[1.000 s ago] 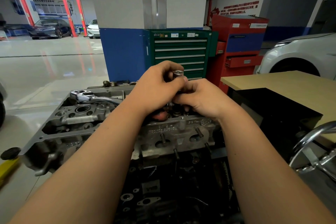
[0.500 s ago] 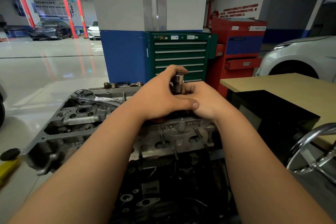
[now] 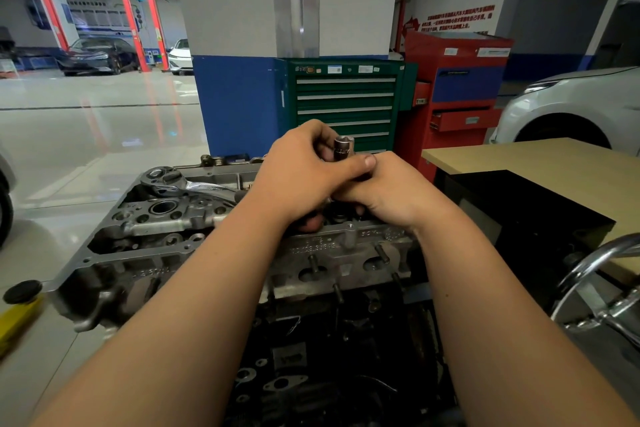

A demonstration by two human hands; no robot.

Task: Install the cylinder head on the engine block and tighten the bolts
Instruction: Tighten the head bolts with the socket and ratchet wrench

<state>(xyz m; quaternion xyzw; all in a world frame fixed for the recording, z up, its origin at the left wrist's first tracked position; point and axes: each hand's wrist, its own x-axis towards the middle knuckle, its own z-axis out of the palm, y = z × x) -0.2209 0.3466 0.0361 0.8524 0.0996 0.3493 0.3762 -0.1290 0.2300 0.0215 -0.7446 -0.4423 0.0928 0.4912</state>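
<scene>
The cylinder head [image 3: 166,229] sits across the middle of the frame, already laid on the dark engine block [image 3: 311,357] that fills the lower centre, so I judge the seating step done. Just above the head's right half I see a chrome socket [image 3: 343,149] standing upright with its open end facing up. My left hand [image 3: 298,180] is wrapped round it, thumb laid across its front. My right hand [image 3: 391,191] is curled tight just beneath, apparently round the lower end of the same tool. What the socket sits on is hidden under both hands, so I cannot tell whether a bolt is engaged.

A ratchet wrench [image 3: 180,184] lies on the head towards the left, touched by neither hand. That tells me the bolts are at most being run down by hand, and proper tightening with the ratchet is still to come. How many bolts are in I cannot make out.

Behind, at upper centre, stands a green tool cabinet [image 3: 343,100] with a red cabinet [image 3: 460,87] beside it. A wooden table [image 3: 536,163] and a white car [image 3: 571,104] are at the right.
</scene>
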